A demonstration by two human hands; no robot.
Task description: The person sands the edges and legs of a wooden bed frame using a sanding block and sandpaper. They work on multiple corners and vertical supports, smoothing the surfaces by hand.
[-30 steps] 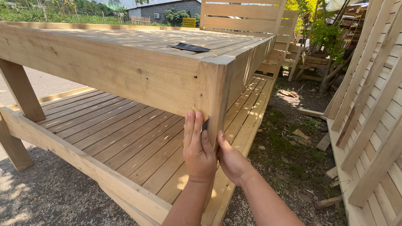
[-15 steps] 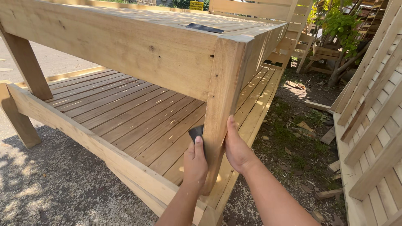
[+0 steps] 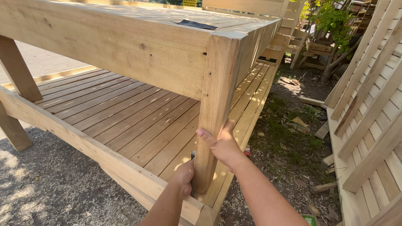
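A two-level wooden table fills the view, and its near corner leg (image 3: 213, 109) stands upright in front of me. My right hand (image 3: 224, 144) wraps around the leg's right side at mid height. My left hand (image 3: 184, 175) presses a small dark sanding piece (image 3: 193, 155) against the left face of the leg, low down near the bottom frame rail (image 3: 96, 155). Most of that piece is hidden by my fingers. The slatted lower shelf (image 3: 125, 113) lies behind my hands.
A dark flat sheet (image 3: 197, 24) lies on the table top (image 3: 159, 16). Slatted wooden panels (image 3: 372, 117) lean at the right. Wood scraps and litter are scattered over the dirt and grass (image 3: 293, 125). Gravel (image 3: 46, 188) covers the ground at the left.
My left hand has slid down the leg with the dark piece, from mid height to near the bottom rail. The right hand stays gripped on the leg. The camera has moved closer.
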